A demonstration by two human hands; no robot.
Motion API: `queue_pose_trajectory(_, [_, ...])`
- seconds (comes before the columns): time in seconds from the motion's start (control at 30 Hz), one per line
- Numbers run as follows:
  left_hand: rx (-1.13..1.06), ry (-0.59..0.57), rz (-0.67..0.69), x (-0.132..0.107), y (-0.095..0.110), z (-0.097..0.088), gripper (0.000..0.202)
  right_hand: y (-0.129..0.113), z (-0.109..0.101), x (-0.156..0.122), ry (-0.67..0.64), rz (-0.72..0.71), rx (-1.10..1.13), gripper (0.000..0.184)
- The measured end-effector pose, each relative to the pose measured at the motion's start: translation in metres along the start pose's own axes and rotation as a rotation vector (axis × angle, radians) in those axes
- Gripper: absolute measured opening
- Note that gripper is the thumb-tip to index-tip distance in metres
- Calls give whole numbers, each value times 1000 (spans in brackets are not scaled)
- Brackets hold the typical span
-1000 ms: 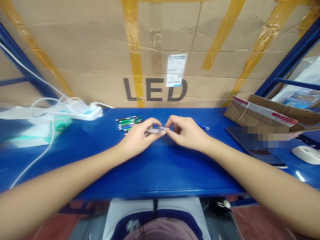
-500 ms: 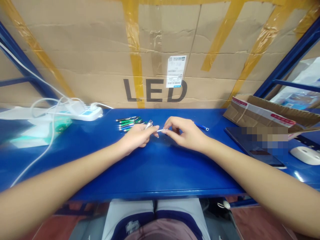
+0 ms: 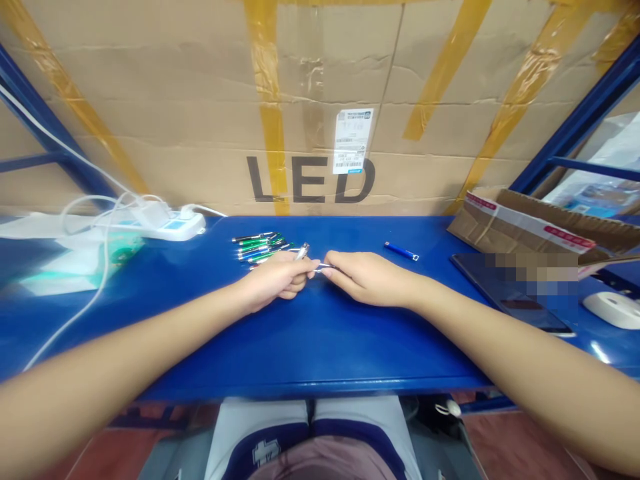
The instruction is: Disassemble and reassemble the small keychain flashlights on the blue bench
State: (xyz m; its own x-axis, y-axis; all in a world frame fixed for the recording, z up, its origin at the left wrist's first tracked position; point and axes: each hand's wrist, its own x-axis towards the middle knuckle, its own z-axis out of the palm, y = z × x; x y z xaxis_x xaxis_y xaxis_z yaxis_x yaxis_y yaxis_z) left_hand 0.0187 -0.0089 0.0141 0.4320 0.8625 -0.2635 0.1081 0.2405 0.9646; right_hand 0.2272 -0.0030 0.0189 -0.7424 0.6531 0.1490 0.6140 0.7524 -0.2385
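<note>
My left hand (image 3: 277, 277) is closed around a small silver metal piece (image 3: 303, 251), whose end sticks up above the thumb; the fist hides the rest. Between my two hands runs a thin silver rod (image 3: 323, 269), too small to name more exactly. My right hand (image 3: 367, 277) pinches its right end with thumb and fingers, and the left fingertips touch the other end. Behind the left hand lies a pile of slim pen-like sticks (image 3: 255, 247) in green, blue and black. A single blue stick with a metal loop end (image 3: 401, 251) rests beyond my right hand.
A white power strip with cables (image 3: 175, 225) and green-white packaging (image 3: 75, 267) are at the left. To the right stand an open cardboard box (image 3: 525, 223), a dark tablet-like device (image 3: 500, 293) and a white mouse (image 3: 613, 310). A large taped carton (image 3: 200, 133) backs the blue table (image 3: 320, 347).
My right hand has turned and lowered slightly, its fingers now closer to my left hand. Less of the thin rod shows, and the blue stick is fully uncovered.
</note>
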Motion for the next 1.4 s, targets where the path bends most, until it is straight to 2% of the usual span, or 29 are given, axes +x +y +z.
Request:
queue_pose_trajectory(0.2, [23,-57,-18,1,-1,-1,37,-4,1,0,-130,9,-75,34])
queue_pose_trajectory(0.5, [19,-101,-5,1,-3,-3,37,0,-1,-1,-151,-36,4,32])
queue_pose_trajectory(0.83, [73,11,28,2,-6,2,33,-11,1,0,-111,60,-190,29])
queue_pose_trajectory(1.07, [79,36,38,2,-7,6,33,-21,4,3,-80,163,-366,30])
queue_pose_trajectory(1.3, [180,109,110,4,-10,9,31,-16,7,6,-51,188,-328,28])
queue_pose_trajectory(1.4, [131,74,98,4,-9,10,30,-11,5,6,-35,233,-325,28])
